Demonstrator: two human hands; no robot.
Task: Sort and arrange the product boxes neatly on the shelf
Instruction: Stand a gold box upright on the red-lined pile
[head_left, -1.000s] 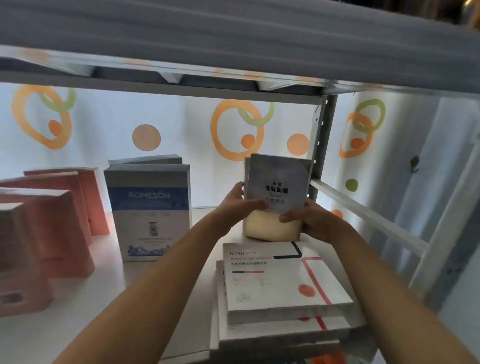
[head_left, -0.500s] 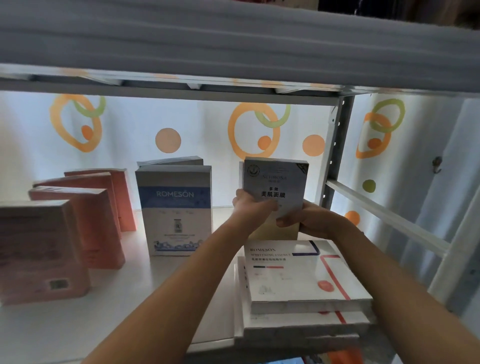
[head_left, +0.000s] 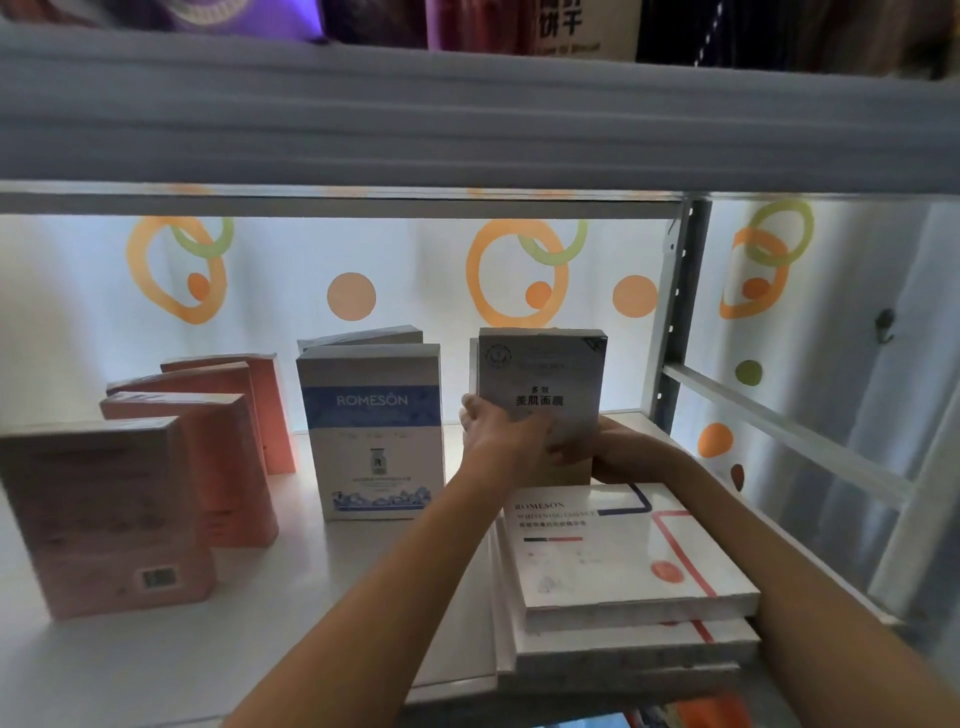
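White flat boxes (head_left: 628, 551) lie stacked nearest. Behind them, left hand (head_left: 498, 431) and right hand (head_left: 623, 449) grip the grey box (head_left: 543, 384), fingers curled round its lower edges; it now stands upright on the shelf (head_left: 291, 634), no longer raised, beside the blue ROMESON box (head_left: 371, 431).

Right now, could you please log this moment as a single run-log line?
left hand: holds grey box | right hand: holds same box | box: upright, shelf rear-right | flat white stack: in front

Blue-banded upright box (head_left: 371, 431): "ROMESÔN". Grey upright box (head_left: 543, 384): "美肌面膜". Top flat white box (head_left: 623, 545): "ROMESON". Package on upper shelf (head_left: 561, 23): "饼干".
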